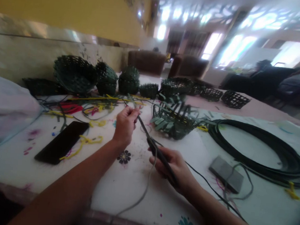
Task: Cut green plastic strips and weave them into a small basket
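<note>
One cloth-covered table (124,184); work on it judged part done: several dark green baskets look woven up to the rim, one does not, and a good stock of strip remains. Coil (279,176) of dark strip, lying flat at right. White bag (4,112) at left edge; contents not visible. Large basket (75,75) tipped toward the camera at the rear; inside dark, no contents made out. Unfinished basket (175,120) beyond the hands, loose strip ends sticking up and out; probably ends yet to be worked in. Small basket (236,99) at far right of the rear row; contents not discernible. Right hand (171,166) wrapped round a long dark piece (162,159), too blurred to identify. Left hand (126,124) pinching a narrow strip (143,126), which runs toward the right hand, above the table.
</note>
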`<move>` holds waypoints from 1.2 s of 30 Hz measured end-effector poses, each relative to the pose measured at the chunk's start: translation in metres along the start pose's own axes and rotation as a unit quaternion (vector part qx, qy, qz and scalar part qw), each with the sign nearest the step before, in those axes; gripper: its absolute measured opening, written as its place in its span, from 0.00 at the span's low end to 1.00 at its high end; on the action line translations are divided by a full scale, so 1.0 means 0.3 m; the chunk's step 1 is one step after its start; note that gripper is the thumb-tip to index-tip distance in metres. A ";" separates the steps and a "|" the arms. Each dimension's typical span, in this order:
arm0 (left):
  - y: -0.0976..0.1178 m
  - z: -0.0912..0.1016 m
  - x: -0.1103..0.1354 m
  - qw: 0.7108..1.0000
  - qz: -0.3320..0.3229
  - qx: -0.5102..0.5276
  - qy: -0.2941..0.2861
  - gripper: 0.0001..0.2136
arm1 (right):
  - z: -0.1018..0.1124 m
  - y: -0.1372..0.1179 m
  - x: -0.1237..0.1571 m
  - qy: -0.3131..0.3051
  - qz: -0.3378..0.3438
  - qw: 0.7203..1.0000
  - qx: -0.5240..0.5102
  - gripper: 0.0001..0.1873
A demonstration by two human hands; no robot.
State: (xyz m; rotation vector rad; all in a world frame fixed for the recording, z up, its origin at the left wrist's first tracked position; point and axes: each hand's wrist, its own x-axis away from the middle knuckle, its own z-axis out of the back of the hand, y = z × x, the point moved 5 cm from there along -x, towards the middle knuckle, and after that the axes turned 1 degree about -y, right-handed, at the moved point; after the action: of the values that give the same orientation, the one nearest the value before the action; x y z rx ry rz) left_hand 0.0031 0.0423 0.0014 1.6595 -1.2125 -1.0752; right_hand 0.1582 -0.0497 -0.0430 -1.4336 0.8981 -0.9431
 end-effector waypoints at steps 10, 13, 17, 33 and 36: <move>-0.006 0.004 -0.010 1.000 -0.003 -0.004 -0.006 0.11 | 0.005 0.005 -0.002 0.020 -0.002 0.997 0.071 0.16; 0.021 0.027 -0.028 0.999 -0.027 -0.024 0.015 0.12 | 0.005 0.007 -0.009 0.016 0.004 0.994 0.111 0.17; 0.039 0.046 -0.044 0.999 -0.014 -0.021 0.039 0.11 | 0.008 0.004 -0.009 0.024 0.008 0.991 0.131 0.18; 0.015 0.033 -0.043 0.991 0.118 0.059 -0.008 0.11 | 0.046 -0.002 -0.030 0.063 0.048 0.969 0.236 0.25; 0.008 0.035 -0.045 0.989 0.133 0.068 -0.011 0.11 | 0.049 -0.004 -0.029 0.071 0.056 0.962 0.257 0.25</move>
State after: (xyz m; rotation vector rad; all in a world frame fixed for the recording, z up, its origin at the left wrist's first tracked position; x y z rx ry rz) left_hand -0.0098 0.0537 0.0026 1.5337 -1.5022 -0.8634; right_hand 0.1684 -0.0359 -0.0428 -0.8723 0.7555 -1.1047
